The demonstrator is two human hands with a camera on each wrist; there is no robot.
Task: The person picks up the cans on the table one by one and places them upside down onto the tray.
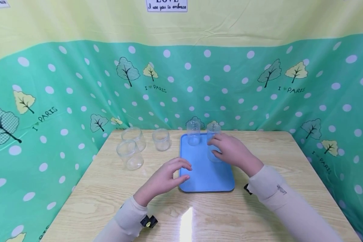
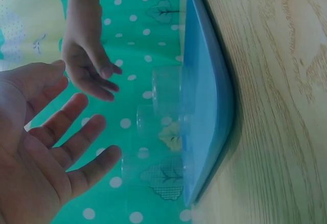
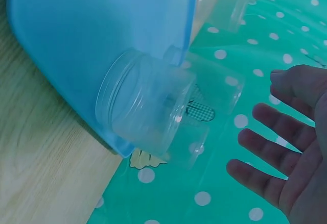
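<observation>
A: Fingers?
B: I log left hand (image 1: 168,174) and right hand (image 1: 232,150) loosely spread, gripping nothing.
A: Location?
B: Three clear jars (image 3: 148,104) upright on the blue tray (image 1: 196,174), one just beside the right hand.

Booth-like space, curtained off; whether in a home or workplace cannot be told. Dotted green-and-yellow fabric (image 1: 181,77), printed with trees (image 1: 128,72) and "PARIS" lettering (image 1: 155,88), hangs from nine o'clock through twelve to three, around a wood-grain table (image 1: 230,215) at six.
</observation>
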